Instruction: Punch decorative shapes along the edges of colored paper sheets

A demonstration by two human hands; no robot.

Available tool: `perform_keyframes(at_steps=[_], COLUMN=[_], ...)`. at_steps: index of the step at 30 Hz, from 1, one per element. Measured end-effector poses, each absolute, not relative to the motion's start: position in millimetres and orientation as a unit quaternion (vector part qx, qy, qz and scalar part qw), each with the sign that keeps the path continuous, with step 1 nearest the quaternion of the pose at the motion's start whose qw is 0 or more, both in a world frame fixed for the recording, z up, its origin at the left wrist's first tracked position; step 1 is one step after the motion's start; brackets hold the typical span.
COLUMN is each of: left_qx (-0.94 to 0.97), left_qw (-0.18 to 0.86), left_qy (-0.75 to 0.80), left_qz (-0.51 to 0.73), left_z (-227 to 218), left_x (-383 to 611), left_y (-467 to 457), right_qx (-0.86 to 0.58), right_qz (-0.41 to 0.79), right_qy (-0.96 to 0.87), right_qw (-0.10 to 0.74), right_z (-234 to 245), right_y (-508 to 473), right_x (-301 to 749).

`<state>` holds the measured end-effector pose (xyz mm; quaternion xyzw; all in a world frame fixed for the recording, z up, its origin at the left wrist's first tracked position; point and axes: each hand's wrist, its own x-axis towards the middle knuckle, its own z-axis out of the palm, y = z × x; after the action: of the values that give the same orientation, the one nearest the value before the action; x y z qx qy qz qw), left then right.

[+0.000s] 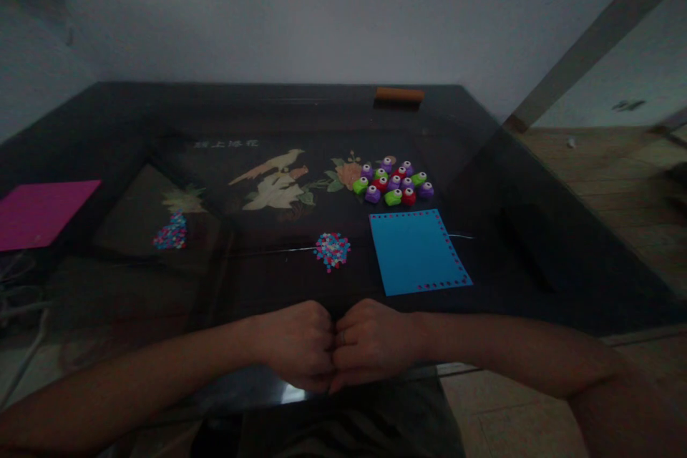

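My left hand [300,345] and my right hand [370,343] are closed into fists, knuckles touching, at the front edge of the dark table. Nothing shows in either of them. Just beyond them lies a loose pile of pink, blue and white paper bits [332,250]. To its right is a sheet of blue paper [416,254], with small dark marks along its top, right and part of its bottom edge. Behind the sheet, several small craft punches [394,182] in purple, green and red stand in a cluster.
A pink sheet [46,215] lies at the table's left side. Another heap of coloured bits [171,232] is between it and the middle. At the back rests an orange-brown cylinder [398,95]. The glossy tabletop [290,114] bears a bird and flower picture and meets a wall.
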<state>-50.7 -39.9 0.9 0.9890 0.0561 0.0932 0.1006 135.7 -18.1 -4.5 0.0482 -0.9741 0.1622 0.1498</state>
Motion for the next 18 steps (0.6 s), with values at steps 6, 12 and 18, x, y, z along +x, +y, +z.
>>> perform_keyframes(at_steps=[6,12,18], left_qx=[0.988,0.987,0.986], left_qw=[0.106,0.115,0.124], left_qy=[0.059,0.059,0.063], left_qz=[0.098,0.093,0.096], left_z=[-1.8,-1.5,-2.2], left_x=[-50.8,-50.4,-50.3], left_y=[-40.4,-39.8,-40.6], right_qx=[0.048,0.051,0.037], right_qz=[0.150,0.164,0.170], right_qy=[-0.970,-0.967,-0.964], right_qw=[0.186,0.188,0.201], right_z=[-7.4,-7.4,-9.8], right_y=[-17.8,-15.9,-19.4], right_x=[136.5,135.9,133.2])
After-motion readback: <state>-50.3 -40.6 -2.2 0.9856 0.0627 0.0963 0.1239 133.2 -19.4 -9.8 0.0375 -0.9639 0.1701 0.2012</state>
